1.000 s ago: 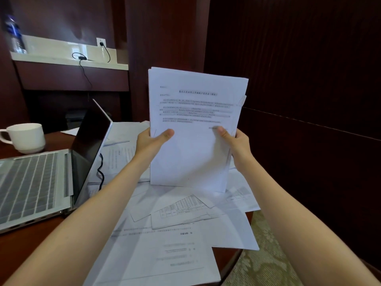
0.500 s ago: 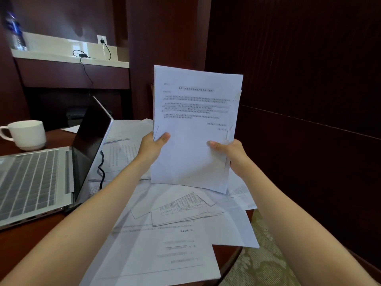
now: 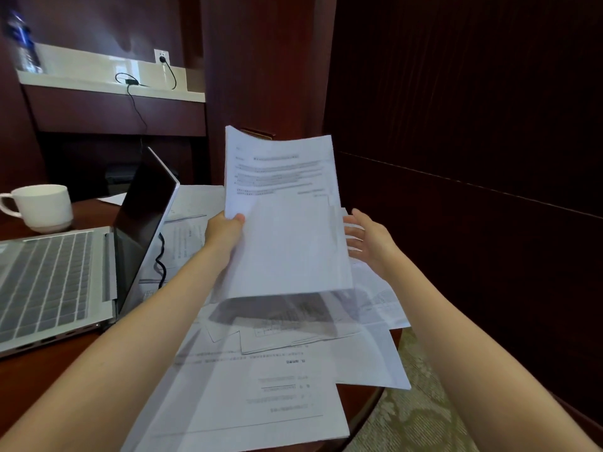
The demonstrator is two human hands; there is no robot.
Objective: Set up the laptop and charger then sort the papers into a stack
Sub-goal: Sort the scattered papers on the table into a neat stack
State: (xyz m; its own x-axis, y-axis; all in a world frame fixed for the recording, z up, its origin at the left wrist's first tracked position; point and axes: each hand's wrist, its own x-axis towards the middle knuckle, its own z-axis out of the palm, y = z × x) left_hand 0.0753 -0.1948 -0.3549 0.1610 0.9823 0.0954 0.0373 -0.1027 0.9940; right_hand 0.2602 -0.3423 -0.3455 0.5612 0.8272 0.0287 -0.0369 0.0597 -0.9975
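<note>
Now, my left hand (image 3: 225, 228) holds a bundle of papers (image 3: 287, 223) up above the desk (image 3: 29, 370), with its fingers curled round the left edge and the thumb on top. My right hand (image 3: 368, 238) is just beside the right edge of the bundle. Its fingers (image 3: 354, 228) are straight and spread wide and hold nothing, and I cannot tell if they touch the paper. The bundle leans back a bit, and its bottom edge hangs over the loose papers (image 3: 261, 386) that lie all over the desk, some sticking out past the desk's edge. The laptop (image 3: 55, 275) sits open on the left, and a black charger cable (image 3: 137, 106) runs from the wall socket (image 3: 162, 56) down toward it, so I think that part is done and I am on the sorting part. To do this step well, I think I should bring the right hand in to catch the free side, so the sheets do not bend or slip out. Then I should tap the bottom edge on the desk to line the sheets up, lay the bundle flat, and add the loose sheets one at a time. A white cup (image 3: 42, 207) stands near the laptop, so I should go slow on that side.
</note>
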